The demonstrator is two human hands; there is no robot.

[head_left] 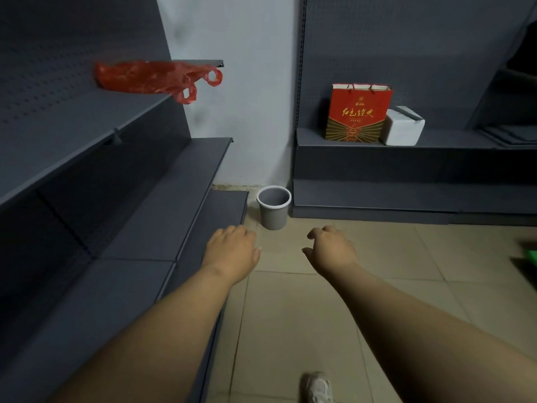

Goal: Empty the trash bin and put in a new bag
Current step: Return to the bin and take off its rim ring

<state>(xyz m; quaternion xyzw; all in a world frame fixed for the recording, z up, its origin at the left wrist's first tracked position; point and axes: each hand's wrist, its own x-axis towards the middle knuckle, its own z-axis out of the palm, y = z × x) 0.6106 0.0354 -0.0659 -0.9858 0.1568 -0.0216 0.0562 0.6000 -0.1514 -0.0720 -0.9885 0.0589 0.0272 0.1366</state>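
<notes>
A small grey trash bin (273, 209) with a white rim stands on the tiled floor in the corner between two shelf units; no bag shows inside it. A red plastic bag (151, 77) lies flat on an upper shelf at the left, its handles hanging over the shelf's end. My left hand (232, 251) and my right hand (331, 248) reach forward side by side, short of the bin, both empty with fingers loosely curled and apart.
Dark grey shelving (139, 199) runs along the left, and a second unit (406, 170) stands behind the bin at right. It holds a red paper gift bag (357, 113) and a white box (402, 128). My shoe (318, 388) is on the tiles. Something green (531, 254) shows at the right edge.
</notes>
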